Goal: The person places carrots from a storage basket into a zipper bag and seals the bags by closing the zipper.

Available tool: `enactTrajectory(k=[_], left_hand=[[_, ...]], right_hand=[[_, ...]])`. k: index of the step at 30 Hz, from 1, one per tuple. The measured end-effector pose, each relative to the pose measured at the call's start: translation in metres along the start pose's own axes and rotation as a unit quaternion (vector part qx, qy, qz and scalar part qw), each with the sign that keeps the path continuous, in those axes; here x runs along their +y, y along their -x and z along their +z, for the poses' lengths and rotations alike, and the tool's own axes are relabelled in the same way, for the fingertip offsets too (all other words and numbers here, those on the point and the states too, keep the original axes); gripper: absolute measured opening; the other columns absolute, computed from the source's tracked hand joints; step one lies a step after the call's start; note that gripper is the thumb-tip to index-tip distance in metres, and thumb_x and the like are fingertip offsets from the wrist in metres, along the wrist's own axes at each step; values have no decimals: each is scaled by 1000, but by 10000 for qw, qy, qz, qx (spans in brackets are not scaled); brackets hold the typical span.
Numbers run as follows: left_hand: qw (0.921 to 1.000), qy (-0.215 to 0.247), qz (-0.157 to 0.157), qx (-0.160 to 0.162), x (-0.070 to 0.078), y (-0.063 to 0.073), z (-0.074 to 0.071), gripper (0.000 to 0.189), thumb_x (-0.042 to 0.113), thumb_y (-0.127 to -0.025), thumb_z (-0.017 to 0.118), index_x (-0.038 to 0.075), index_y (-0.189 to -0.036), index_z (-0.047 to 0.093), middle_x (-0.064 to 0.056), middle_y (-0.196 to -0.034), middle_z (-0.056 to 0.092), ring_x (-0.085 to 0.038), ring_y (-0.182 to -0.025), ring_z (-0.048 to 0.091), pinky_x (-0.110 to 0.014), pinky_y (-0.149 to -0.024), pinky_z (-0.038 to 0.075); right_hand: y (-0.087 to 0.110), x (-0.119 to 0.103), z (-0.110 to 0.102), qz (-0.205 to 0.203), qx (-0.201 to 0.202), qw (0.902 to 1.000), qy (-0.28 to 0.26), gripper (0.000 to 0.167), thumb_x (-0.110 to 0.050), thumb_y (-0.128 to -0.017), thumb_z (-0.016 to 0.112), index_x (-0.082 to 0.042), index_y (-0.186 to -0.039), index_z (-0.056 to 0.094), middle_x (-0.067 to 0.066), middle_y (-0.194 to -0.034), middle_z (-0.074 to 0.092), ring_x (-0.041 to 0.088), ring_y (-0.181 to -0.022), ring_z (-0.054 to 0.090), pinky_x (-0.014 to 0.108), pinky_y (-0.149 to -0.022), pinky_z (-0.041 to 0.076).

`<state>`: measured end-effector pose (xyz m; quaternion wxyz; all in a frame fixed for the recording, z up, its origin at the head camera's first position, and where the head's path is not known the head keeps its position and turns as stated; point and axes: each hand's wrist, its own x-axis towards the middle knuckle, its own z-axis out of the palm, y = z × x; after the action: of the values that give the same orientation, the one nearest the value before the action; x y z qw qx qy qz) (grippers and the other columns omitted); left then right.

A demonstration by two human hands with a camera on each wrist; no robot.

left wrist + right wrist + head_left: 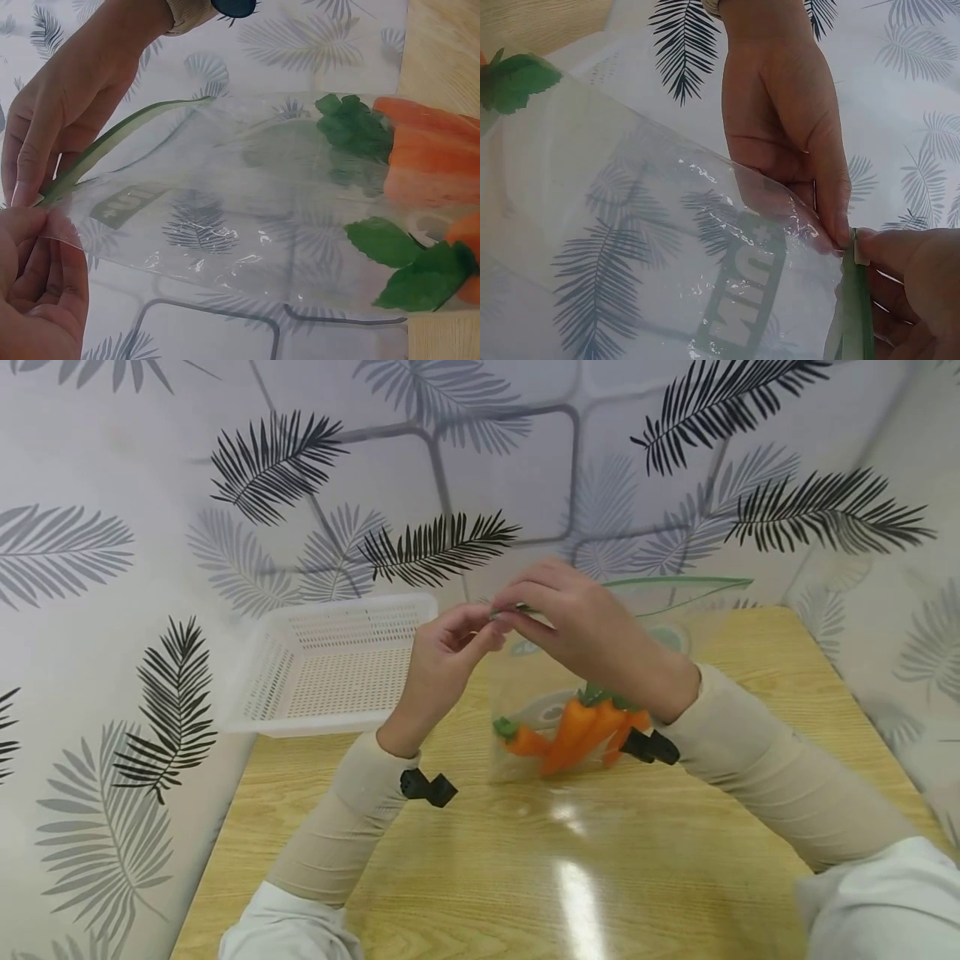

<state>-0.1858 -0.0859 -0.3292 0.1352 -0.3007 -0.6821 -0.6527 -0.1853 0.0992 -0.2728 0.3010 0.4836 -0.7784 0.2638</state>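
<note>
A clear zip bag (517,681) with a green closure strip (861,315) hangs upright over the table. My left hand (438,672) pinches its top left corner. Close beside those fingertips, my right hand (588,627) pinches the green strip between thumb and fingers, at a small whitish piece (861,253). Further right in the head view, the two green edges of the mouth stand apart. Several orange carrots (577,735) with green leafy tops (427,274) lie in the bottom of the bag. My right forearm hides part of the bag in the head view.
Behind my left hand stands a white perforated plastic basket (300,724), at the table's back left. The wooden table (480,877) reflects light near its front. A pale wall covering with leaf prints (180,710) surrounds the table at the back and sides.
</note>
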Motion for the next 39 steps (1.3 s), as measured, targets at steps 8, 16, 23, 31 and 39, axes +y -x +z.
enactTrajectory(k=[8, 16, 23, 31, 39], left_hand=[[9999, -27, 123, -60, -2, 0, -1, 16, -3, -88, 58, -7, -102, 64, -17, -93, 65, -21, -76, 64, -36, -72, 53], [9999, -135, 20, -67, 20, 2, 1, 13, -7, -89, 56, -12, -99, 61, -18, -91, 65, -21, -76, 62, -34, -73, 52], [9997, -225, 44, 40, 14, 3, -4, 13, -1, -89, 58, -9, -99, 63, -16, -89, 66, -22, -74, 60, -32, -71, 52], [9997, -179, -55, 139, 10, 3, -11, 14, -5, -89, 57, -10, -100, 62, -17, -92, 68, -20, -76, 61, -32, -72, 53], [9994, -208, -165, 231, 13, 0, -14, 13, -4, -89, 57, -12, -99, 60, -26, -92, 64, -20, -74, 61, -31, -72, 52]], right_hand=[[4, 6, -1, -30, -8, 9999, -131, 14, -2, -83, 67, 0, -97, 68, 6, -94, 64, 19, -91, 55, 26, -78, 47], [4, 11, -3, -117, 49, 9998, -152, 11, -2, -83, 67, -1, -94, 68, 6, -92, 63, 19, -89, 57, 26, -78, 47], [12, 16, -14, 47, -120, 9999, -55, 12, -4, -84, 66, -2, -96, 67, 6, -94, 62, 19, -89, 55, 26, -79, 46], [28, 31, -30, 296, -200, 9994, 30, 13, -3, -84, 65, -3, -97, 67, 7, -92, 61, 19, -86, 54, 28, -77, 43], [47, 46, -54, 564, -259, 9978, 228, 16, 4, -80, 67, -1, -95, 66, 10, -92, 63, 26, -89, 55, 36, -79, 43]])
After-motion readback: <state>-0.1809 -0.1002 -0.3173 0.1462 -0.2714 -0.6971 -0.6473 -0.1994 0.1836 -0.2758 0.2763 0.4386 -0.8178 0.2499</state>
